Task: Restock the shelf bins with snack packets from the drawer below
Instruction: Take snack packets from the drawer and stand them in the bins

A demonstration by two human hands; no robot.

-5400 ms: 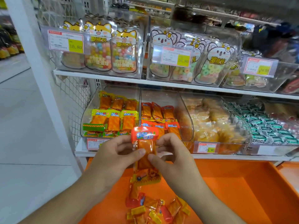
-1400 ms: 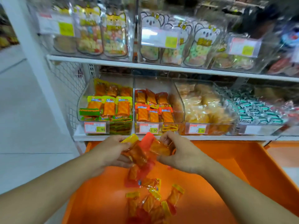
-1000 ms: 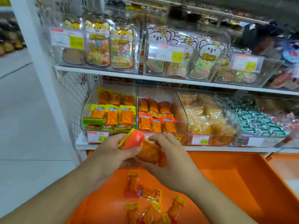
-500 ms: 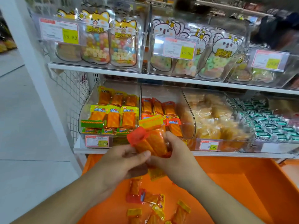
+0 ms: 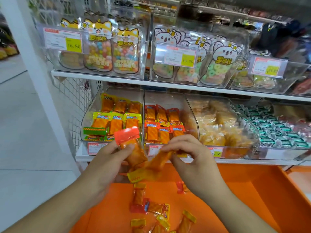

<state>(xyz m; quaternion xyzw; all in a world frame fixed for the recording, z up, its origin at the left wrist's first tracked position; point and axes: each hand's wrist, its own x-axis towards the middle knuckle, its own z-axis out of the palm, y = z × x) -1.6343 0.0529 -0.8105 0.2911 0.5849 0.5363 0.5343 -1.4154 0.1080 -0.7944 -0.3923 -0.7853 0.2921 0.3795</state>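
Loose orange snack packets (image 5: 151,208) lie in the open orange drawer (image 5: 262,195). Above it, the left hand (image 5: 107,163) grips a red-topped packet (image 5: 130,145); the right hand (image 5: 193,158) pinches a yellow-ended packet (image 5: 151,167), now pulled apart from it. Beyond stands the clear middle bin (image 5: 168,101).

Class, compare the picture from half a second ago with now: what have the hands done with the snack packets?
The hands have drawn apart: left hand keeps the red-topped packet, right hand pulls the yellow-ended packet away. Shelf bins and loose packets in the drawer unchanged.
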